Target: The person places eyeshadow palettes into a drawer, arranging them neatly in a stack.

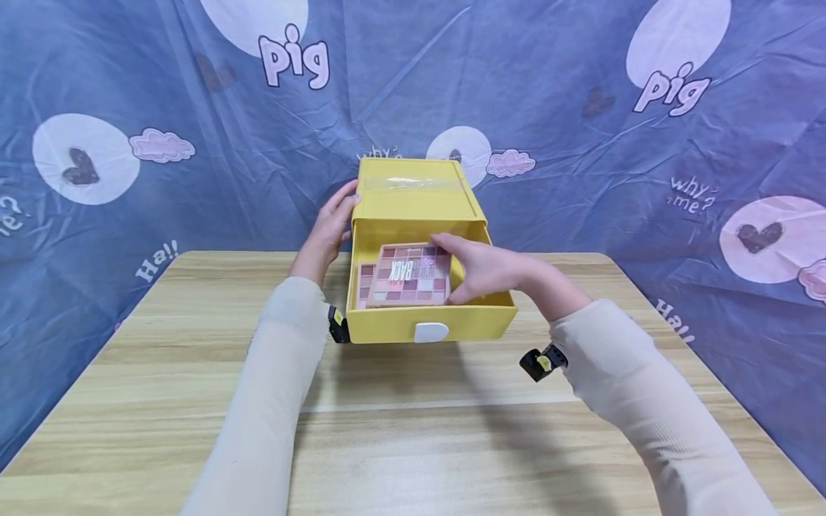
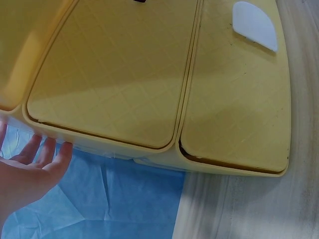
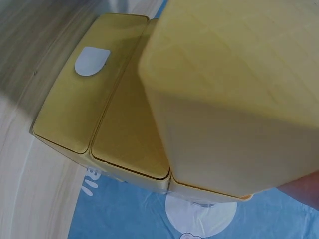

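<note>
A yellow drawer cabinet (image 1: 419,204) stands on the table, its top drawer (image 1: 381,327) pulled out toward me. My left hand (image 1: 330,228) rests on the cabinet's left side; in the left wrist view its fairly straight fingertips (image 2: 62,152) touch the side wall. Over the drawer, my right hand (image 1: 485,269) pinches an eyeshadow palette (image 1: 413,276) by its right side, thumb at the near corner and fingers at the far one. Part of another palette (image 1: 365,281) shows beneath it at the left. In the right wrist view the drawer hides most of that hand.
Two closed drawers lie below the open one; the bottom drawer (image 2: 234,99) has a white tab handle (image 2: 254,25). Clear tape (image 1: 413,183) crosses the cabinet's top. A blue printed cloth (image 1: 193,158) hangs behind the wooden table (image 1: 413,459).
</note>
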### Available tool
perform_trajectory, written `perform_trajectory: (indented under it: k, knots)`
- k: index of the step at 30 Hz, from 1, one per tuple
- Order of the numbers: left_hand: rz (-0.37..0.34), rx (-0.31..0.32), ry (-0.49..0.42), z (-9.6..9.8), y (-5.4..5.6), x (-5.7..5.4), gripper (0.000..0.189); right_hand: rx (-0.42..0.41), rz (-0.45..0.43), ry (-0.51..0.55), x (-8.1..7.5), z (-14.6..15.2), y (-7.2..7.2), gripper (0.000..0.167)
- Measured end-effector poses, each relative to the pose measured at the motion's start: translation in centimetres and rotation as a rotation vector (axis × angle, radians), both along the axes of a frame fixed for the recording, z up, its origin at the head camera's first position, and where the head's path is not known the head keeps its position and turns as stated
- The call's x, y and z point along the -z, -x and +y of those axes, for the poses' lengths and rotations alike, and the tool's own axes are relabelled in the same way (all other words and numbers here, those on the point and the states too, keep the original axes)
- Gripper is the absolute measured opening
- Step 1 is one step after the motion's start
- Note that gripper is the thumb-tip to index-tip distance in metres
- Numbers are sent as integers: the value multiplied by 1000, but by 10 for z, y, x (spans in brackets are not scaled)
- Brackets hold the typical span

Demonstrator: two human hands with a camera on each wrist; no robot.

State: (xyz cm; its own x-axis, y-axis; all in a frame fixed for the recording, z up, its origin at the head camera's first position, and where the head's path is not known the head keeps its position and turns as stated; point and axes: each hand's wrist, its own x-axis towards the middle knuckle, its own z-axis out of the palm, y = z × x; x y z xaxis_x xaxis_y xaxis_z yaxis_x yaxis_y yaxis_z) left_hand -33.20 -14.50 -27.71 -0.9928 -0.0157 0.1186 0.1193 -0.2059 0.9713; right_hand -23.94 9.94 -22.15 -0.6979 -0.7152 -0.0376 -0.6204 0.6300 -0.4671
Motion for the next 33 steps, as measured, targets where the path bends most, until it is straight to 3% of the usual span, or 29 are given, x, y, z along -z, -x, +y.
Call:
perform_trajectory:
  k: [9,19,33]
  knots:
    - [12,5,6,0,1,0,46,-78,42,-46,6,-6,5,87]
    - [8,4,16,0,0,0,46,-109,53,-97,13,-14,8,80]
    - [4,11,11,-1,1,-1,45,-139,-33,-146,6,-21,7,83]
